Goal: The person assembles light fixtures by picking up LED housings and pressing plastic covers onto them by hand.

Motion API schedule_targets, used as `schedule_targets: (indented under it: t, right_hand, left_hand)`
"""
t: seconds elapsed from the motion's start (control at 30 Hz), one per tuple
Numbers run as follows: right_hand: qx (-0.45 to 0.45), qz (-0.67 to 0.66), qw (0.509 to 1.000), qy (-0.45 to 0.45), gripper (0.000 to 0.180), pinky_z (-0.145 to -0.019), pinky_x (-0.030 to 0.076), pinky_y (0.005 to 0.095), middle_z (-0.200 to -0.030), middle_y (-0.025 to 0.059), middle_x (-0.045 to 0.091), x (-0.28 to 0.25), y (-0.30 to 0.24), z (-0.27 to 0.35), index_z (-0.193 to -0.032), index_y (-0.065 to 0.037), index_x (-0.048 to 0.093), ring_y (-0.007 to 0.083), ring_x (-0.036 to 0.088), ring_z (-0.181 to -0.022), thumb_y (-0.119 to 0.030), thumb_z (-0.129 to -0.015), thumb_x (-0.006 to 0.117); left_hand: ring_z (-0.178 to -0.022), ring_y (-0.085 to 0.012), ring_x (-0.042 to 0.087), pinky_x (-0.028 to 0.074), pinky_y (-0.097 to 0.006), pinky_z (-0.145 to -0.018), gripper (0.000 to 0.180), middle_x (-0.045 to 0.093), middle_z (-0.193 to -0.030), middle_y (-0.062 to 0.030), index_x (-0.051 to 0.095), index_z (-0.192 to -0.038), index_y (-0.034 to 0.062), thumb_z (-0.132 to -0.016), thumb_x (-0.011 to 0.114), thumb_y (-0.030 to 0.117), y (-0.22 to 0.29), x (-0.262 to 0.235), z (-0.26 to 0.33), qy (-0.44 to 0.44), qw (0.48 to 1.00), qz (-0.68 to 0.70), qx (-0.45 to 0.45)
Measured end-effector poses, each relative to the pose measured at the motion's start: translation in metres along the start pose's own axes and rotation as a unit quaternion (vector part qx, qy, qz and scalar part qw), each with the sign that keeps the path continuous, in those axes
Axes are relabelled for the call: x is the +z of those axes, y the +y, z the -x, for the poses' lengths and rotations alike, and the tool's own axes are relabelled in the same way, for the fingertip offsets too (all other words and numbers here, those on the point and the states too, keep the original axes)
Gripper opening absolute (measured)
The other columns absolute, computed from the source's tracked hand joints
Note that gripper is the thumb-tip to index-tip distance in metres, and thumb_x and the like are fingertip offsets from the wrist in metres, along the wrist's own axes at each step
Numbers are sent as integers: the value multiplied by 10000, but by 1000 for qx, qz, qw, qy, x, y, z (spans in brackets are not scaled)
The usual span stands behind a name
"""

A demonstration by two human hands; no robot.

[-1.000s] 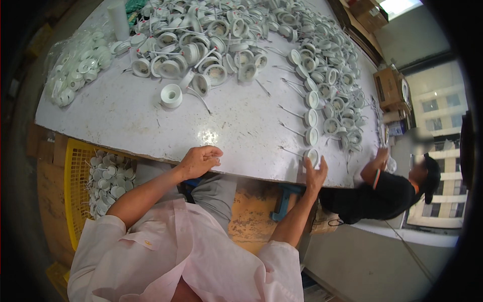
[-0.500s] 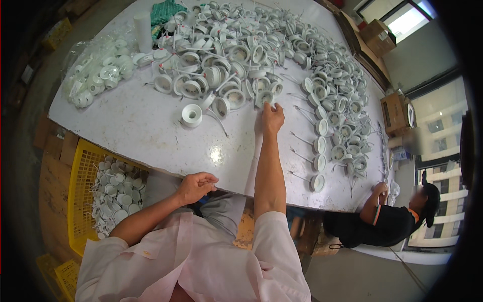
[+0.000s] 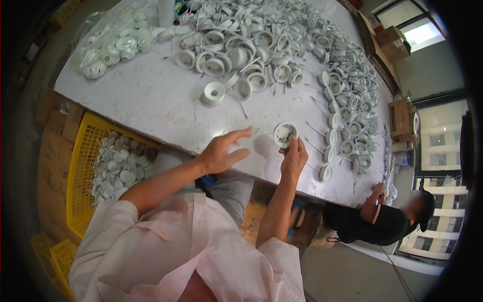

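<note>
Between the fingers of my right hand (image 3: 294,157) is a round white lamp housing (image 3: 285,134), held up over the table's near part. Its open face shows a board with small parts inside. My left hand (image 3: 225,151) hovers near the table edge, to the left of that housing, with thumb and fingers apart and nothing in them. A white ring-shaped cup (image 3: 214,93) stands farther off on the table (image 3: 141,108). Behind it spreads a large heap of similar white lamp housings (image 3: 241,53), many with thin wires.
A row of housings (image 3: 330,137) with wires pointing left lies on the right. Clear plastic bags of white rings (image 3: 108,50) rest at the far left. A yellow crate (image 3: 75,176) holds white discs (image 3: 121,166). Another person (image 3: 387,221) works at the table's right end.
My right hand has drawn back from the heap toward me, bringing a lamp housing with it. My left hand has risen and moved right, its fingers spreading.
</note>
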State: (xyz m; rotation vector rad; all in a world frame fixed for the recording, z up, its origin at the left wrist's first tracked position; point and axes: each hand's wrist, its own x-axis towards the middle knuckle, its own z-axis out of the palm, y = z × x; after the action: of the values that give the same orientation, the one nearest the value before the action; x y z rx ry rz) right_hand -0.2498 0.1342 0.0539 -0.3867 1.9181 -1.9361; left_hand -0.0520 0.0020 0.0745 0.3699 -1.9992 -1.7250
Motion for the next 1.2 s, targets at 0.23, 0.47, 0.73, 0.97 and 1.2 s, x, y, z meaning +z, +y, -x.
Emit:
schedule_targets:
  t: [0.23, 0.47, 0.73, 0.97, 1.2]
  right_hand:
    - [30, -32, 993, -110, 300, -515, 465, 212, -838, 55, 647, 25, -13, 57, -1146, 30, 623, 75, 555, -636, -184, -953, 539]
    - [42, -24, 987, -151, 305, -550, 470, 210, -921, 59, 649, 48, -3, 73, -1188, 25, 598, 83, 581, -730, -132, -928, 573]
    - [55, -25, 982, -181, 325, -584, 478, 204, -982, 64, 656, 65, 6, 77, -1209, 23, 582, 88, 598, -777, -73, -899, 602]
    - [15, 13, 984, -177, 315, -589, 447, 190, -919, 34, 643, 67, -5, 77, -1218, 3, 593, 56, 541, -710, -79, -913, 592]
    - [-134, 139, 959, -207, 303, -608, 424, 198, -806, -7, 528, 76, -5, 72, -1202, -6, 610, 58, 470, -669, -49, -903, 601]
  left_hand:
    - [-1210, -277, 518, 428, -379, -962, 609, 530, -1310, -200, 490, -1296, 4, -803, 696, 296, -17, 8, -16, -37, 985, -88, 142]
    - [-991, -250, 617, 469, -347, -880, 501, 651, -1051, -150, 578, -1165, -12, -797, 713, 299, -19, -9, 10, -78, 997, 3, -4]
    - [-915, -136, 584, 466, -276, -808, 493, 649, -1010, -99, 570, -1191, -3, -845, 693, 326, -20, -25, 24, -56, 994, 65, -72]
    - [-959, -149, 609, 500, -278, -817, 363, 662, -1019, -125, 581, -1141, -65, -850, 656, 139, -22, -36, 23, -82, 977, 156, -119]
    - [-736, -124, 652, 506, -252, -610, 287, 692, -845, -101, 621, -1043, -62, -795, 651, 80, -22, -39, 25, -45, 965, 116, -233]
